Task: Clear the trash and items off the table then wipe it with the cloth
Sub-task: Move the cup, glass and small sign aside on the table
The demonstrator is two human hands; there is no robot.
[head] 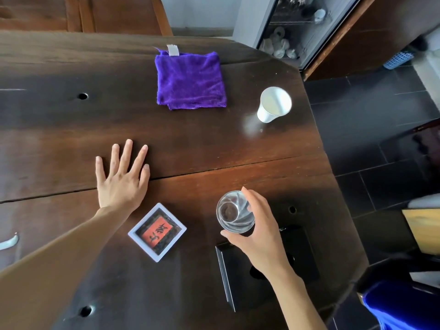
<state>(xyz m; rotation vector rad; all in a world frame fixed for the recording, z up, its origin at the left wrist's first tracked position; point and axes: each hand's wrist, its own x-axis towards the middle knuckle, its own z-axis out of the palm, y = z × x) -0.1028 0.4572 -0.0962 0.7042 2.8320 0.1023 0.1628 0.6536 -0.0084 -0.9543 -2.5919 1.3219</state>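
Note:
A folded purple cloth (190, 79) lies at the far middle of the dark wooden table (59, 144). A white paper cup (273, 104) stands upright to its right, near the table's edge. My right hand (259, 229) grips a clear drinking glass (234, 213) from its right side, above a flat black box (240, 270). I cannot tell whether the glass touches the table. My left hand (122, 175) rests flat on the table with fingers spread and holds nothing. A small white-framed square box with a red label (157, 232) lies between my two forearms.
The table's right edge runs diagonally, with dark tiled floor (371, 139) beyond it. A glass-door cabinet (300, 27) stands at the far right. A blue bag-lined bin (402, 308) sits at the lower right. Round holes (82, 96) mark the tabletop. Wooden chairs stand behind the table.

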